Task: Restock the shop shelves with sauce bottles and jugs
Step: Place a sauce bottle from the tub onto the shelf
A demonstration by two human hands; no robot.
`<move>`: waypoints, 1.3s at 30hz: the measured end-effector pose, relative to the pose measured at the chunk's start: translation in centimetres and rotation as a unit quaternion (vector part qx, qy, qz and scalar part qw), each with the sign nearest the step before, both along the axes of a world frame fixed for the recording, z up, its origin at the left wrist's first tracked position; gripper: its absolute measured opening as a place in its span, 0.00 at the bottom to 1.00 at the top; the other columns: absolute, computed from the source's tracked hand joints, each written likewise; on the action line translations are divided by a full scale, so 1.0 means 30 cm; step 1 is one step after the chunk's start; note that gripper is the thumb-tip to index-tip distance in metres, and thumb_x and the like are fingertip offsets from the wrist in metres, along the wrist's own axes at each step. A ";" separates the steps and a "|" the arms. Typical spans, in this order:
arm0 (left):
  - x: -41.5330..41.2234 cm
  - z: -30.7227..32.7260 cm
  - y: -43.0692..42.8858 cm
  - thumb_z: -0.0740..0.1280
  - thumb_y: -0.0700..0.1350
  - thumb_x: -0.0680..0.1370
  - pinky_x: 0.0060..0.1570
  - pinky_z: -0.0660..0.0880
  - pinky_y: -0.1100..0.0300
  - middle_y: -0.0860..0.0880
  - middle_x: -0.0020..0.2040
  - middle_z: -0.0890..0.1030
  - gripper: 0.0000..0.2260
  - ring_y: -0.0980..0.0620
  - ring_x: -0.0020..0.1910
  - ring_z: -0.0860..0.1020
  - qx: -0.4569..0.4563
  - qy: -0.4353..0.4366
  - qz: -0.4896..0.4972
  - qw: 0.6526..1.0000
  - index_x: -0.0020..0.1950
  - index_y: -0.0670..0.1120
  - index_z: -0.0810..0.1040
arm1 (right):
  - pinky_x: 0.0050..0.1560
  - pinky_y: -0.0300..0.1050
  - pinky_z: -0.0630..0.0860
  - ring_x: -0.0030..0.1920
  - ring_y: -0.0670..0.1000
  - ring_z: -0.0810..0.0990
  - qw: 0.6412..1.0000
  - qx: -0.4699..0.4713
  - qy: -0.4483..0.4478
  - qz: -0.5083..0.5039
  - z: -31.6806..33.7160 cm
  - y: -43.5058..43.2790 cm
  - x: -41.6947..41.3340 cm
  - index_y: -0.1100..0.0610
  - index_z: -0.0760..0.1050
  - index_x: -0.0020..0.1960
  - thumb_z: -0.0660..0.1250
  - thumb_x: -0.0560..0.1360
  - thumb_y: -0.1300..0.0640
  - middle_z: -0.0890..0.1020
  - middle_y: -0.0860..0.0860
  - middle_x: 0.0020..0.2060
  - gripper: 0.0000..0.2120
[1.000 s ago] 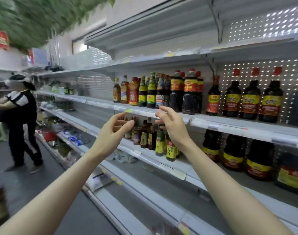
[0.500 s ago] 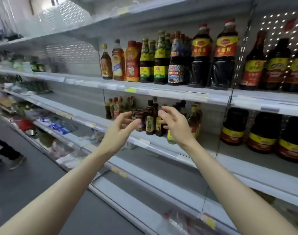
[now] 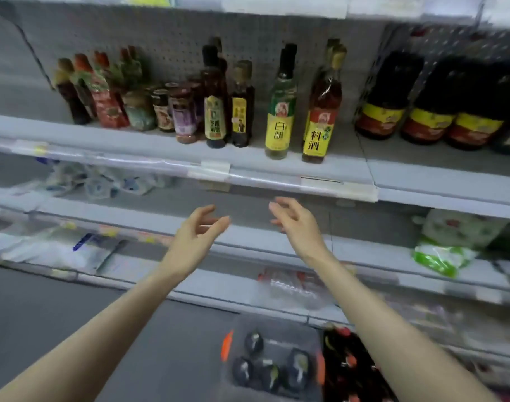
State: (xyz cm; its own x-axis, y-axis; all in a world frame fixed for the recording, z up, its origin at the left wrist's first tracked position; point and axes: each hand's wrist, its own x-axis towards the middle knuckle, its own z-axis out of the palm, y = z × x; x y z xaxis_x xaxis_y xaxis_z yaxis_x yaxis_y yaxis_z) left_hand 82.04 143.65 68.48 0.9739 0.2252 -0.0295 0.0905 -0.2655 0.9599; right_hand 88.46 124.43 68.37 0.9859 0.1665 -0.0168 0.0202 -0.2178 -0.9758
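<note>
My left hand (image 3: 194, 239) and my right hand (image 3: 296, 220) hover side by side in front of the shelving, fingers relaxed, holding nothing. Above them a grey shelf (image 3: 248, 165) carries several sauce bottles, among them a white vinegar bottle with a yellow label (image 3: 279, 117) and a cooking wine bottle (image 3: 320, 117). Dark jugs with yellow and red labels (image 3: 428, 111) stand at the right of that shelf. Down on the floor a grey crate (image 3: 272, 361) holds several dark jugs seen from above.
A pack of dark bottles with red caps (image 3: 349, 369) sits right of the crate. Lower shelves hold plastic bags (image 3: 53, 250) at the left and green and white packets (image 3: 448, 245) at the right. Grey floor (image 3: 74, 309) lies at the lower left.
The view has tilted down from the upper shelves to the lower ones and the floor crate. Both hands have dropped below the bottle shelf, still holding nothing.
</note>
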 end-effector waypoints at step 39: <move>-0.081 -2.274 -0.246 0.67 0.47 0.77 0.45 0.72 0.68 0.48 0.49 0.79 0.13 0.55 0.45 0.78 -0.087 0.351 -0.054 0.931 0.60 0.45 0.75 | 0.53 0.37 0.68 0.58 0.49 0.74 0.894 -0.123 0.383 -0.197 -2.423 -0.131 -0.336 0.58 0.67 0.69 0.67 0.77 0.50 0.77 0.51 0.56 0.24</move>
State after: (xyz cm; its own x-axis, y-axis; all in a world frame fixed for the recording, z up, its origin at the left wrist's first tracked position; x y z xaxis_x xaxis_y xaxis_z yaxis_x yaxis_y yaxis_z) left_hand 79.61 136.28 0.25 0.7178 0.0599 -0.6937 0.6932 -0.1552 0.7039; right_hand 78.38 120.50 -4.33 0.6513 -0.2933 -0.6999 -0.7587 -0.2715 -0.5922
